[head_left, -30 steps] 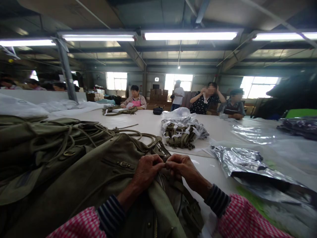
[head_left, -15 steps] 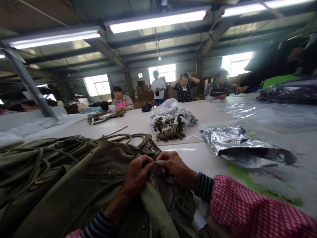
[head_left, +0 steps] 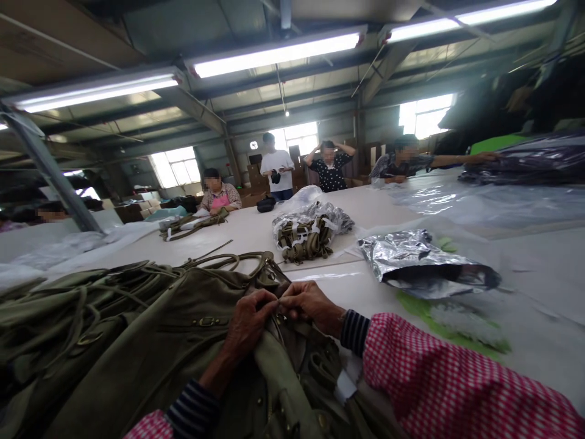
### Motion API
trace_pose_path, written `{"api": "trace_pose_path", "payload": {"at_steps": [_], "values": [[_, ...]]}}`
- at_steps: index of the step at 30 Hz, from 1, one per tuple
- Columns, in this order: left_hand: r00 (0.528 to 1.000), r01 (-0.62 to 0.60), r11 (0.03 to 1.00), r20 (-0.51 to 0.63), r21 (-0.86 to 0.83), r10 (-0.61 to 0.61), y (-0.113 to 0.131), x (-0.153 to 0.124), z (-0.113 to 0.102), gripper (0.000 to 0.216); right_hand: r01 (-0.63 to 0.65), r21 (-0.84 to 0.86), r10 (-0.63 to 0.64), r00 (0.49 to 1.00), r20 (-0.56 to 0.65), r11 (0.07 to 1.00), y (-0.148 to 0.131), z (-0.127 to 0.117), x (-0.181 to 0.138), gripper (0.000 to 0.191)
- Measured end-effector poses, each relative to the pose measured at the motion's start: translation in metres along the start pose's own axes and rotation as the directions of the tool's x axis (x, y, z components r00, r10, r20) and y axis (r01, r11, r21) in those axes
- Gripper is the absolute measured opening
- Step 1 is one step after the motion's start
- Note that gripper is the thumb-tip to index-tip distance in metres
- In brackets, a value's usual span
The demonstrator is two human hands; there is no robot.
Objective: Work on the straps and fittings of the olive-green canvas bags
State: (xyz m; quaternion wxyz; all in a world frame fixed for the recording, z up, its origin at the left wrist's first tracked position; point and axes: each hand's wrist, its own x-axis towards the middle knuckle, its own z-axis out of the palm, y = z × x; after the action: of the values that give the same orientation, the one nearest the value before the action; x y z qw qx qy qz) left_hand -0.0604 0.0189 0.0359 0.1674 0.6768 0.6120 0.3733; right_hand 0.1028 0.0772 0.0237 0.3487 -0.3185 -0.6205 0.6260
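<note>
An olive-green fabric bag [head_left: 132, 360] lies across the near left, with a small brass buckle [head_left: 207, 321] on its side. Over the bag's upper edge, my left hand [head_left: 247, 323] and my right hand [head_left: 315, 305] meet, fingertips pinched together. Whatever sits between those fingertips is too small to make out. Just below them runs an open edge of the bag with metal fittings. Beneath my right forearm, a rolled olive strap [head_left: 326, 366] is wrapped with a white band [head_left: 345, 386].
On the white table [head_left: 242, 231] rest a plastic-wrapped olive bundle [head_left: 304, 238], an open silver foil bag [head_left: 411, 262], green material [head_left: 420, 308] and a small black pouch [head_left: 266, 203]. Several people are at the far side; one person's arm [head_left: 457, 160] reaches toward plastic-wrapped dark goods [head_left: 525, 160].
The view has shifted slightly. Both my hands keep their pinch at the same spot on the bag. Across the table, one person's arm now stretches to the dark goods; the standing person looks closer.
</note>
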Motion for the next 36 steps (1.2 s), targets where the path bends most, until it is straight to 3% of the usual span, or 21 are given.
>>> {"api": "trace_pose_path", "payload": {"at_steps": [4,5,7,9,11,15,18,21,24,27,30,32,36], "values": [[0.993,-0.117,0.989,0.037,0.087,0.114,0.013,-0.01,-0.014,0.025,0.098,-0.169,-0.096,0.995,0.016,0.981,-0.024,-0.022,-0.03,0.011],[0.98,-0.19,0.975,0.076,0.119,0.182,0.018,-0.017,-0.021,0.027,0.151,-0.265,-0.148,0.988,0.033,0.952,-0.032,-0.029,-0.046,0.016],[0.931,-0.338,0.92,0.211,0.198,0.297,0.033,-0.035,-0.035,0.036,0.253,-0.541,-0.213,0.968,0.136,0.802,-0.044,-0.042,-0.083,0.034],[0.873,-0.43,0.859,0.37,0.279,0.317,0.048,-0.054,-0.045,0.042,0.264,-0.7,-0.124,0.962,0.245,0.664,-0.051,-0.05,-0.121,0.052],[0.837,-0.478,0.803,0.463,0.357,0.292,0.059,-0.067,-0.046,0.043,0.233,-0.768,-0.016,0.96,0.278,0.597,-0.054,-0.051,-0.15,0.063],[0.845,-0.515,0.687,0.436,0.512,0.308,0.065,-0.067,-0.038,0.021,0.159,-0.752,0.048,0.968,0.245,0.64,-0.049,-0.044,-0.174,0.071],[0.871,-0.491,0.65,0.341,0.579,0.354,0.064,-0.056,-0.048,0.018,0.188,-0.678,0.006,0.962,0.273,0.71,-0.041,-0.046,-0.174,0.067],[0.86,-0.501,0.645,0.253,0.577,0.443,0.065,-0.051,-0.064,0.021,0.134,-0.603,0.001,0.976,0.218,0.787,-0.04,-0.053,-0.172,0.06],[0.824,-0.56,0.662,0.253,0.498,0.507,0.068,-0.054,-0.068,0.023,-0.014,-0.405,0.1,0.976,0.193,0.914,-0.058,-0.058,-0.163,0.06],[0.796,-0.604,0.68,0.273,0.415,0.54,0.068,-0.056,-0.058,0.025,0.017,-0.28,0.039,0.981,0.192,0.96,-0.09,-0.059,-0.141,0.05],[0.785,-0.616,0.681,0.236,0.395,0.573,0.066,-0.054,-0.047,0.027,0.193,-0.393,-0.144,0.978,0.151,0.899,-0.107,-0.05,-0.105,0.04],[0.772,-0.63,0.675,0.211,0.384,0.6,0.064,-0.052,-0.044,0.028,0.274,-0.518,-0.204,0.961,0.189,0.81,-0.103,-0.037,-0.077,0.037],[0.73,-0.674,0.65,0.179,0.35,0.66,0.065,-0.048,-0.049,0.03,0.306,-0.753,-0.055,0.939,0.339,0.582,-0.071,-0.005,-0.029,0.011]]}}
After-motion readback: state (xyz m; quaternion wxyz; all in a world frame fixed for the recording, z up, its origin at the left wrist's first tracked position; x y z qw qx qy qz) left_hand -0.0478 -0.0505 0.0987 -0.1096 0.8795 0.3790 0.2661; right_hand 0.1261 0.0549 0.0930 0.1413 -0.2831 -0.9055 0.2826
